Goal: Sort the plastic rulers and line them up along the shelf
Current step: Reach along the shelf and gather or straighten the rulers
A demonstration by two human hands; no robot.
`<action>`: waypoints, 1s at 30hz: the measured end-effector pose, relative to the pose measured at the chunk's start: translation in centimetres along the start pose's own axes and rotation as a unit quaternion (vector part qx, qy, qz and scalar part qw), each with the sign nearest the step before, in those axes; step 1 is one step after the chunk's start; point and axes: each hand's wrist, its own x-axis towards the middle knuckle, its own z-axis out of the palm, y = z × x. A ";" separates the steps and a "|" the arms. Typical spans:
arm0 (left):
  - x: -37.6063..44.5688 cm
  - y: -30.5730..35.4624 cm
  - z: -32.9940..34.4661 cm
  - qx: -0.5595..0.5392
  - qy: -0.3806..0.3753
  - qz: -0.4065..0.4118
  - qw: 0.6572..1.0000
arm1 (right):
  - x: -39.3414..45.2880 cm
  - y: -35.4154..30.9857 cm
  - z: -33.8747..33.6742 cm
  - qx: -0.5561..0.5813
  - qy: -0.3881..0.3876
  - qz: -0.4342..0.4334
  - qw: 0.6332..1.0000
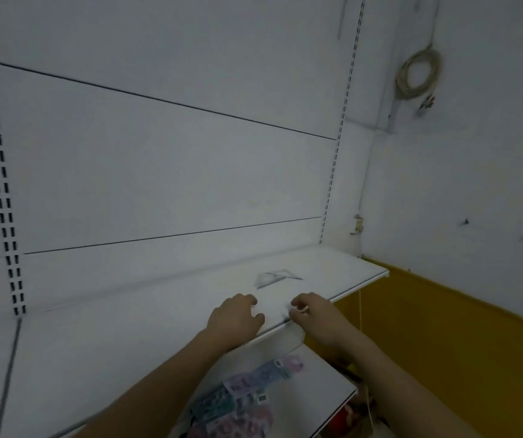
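A clear triangular ruler [273, 278] lies flat on the white shelf [159, 330], toward its right end. My left hand [236, 319] rests on the shelf near the front edge, fingers curled. My right hand [312, 314] sits close beside it at the edge, fingertips pinched together; a clear ruler between the hands is too faint and blurred to confirm. Both hands are nearer to me than the triangle. On the lower shelf [326, 390] lies a heap of coloured plastic stencil rulers [241, 396] in teal, purple and pink.
The white back panel [159, 153] with slotted uprights [1, 184] rises behind the shelf. A coiled cable [418, 74] hangs on the right wall above a yellow band [459, 336]. A red object [347, 417] shows below the lower shelf.
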 end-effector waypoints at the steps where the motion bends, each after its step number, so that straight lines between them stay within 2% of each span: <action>1: 1.3 0.3 0.5 0.003 0.002 -0.002 1.000 | 1.3 1.0 0.0 -0.003 0.000 -0.007 1.000; 8: 7.8 2.8 3.8 0.035 0.024 -0.006 0.999 | 10.9 7.4 0.2 -0.025 -0.022 -0.046 0.998; 12: 9.8 4.1 5.1 0.097 0.028 -0.034 0.994 | 14.6 10.1 1.3 -0.061 -0.060 -0.122 0.989; 15: 10.2 4.9 5.8 0.123 0.063 -0.041 0.990 | 16.1 11.5 1.3 -0.081 -0.079 -0.162 0.980; 20: 7.6 5.9 6.5 0.083 0.125 -0.021 0.988 | 16.4 15.6 -0.4 -0.087 -0.001 -0.257 0.962; 24: 5.1 7.0 7.7 0.112 0.171 0.002 0.979 | 15.2 18.3 -1.8 -0.065 0.037 -0.292 0.954; 30: 3.8 8.5 8.9 0.202 0.214 0.032 0.955 | 13.5 19.3 -3.1 -0.029 -0.087 -0.286 0.954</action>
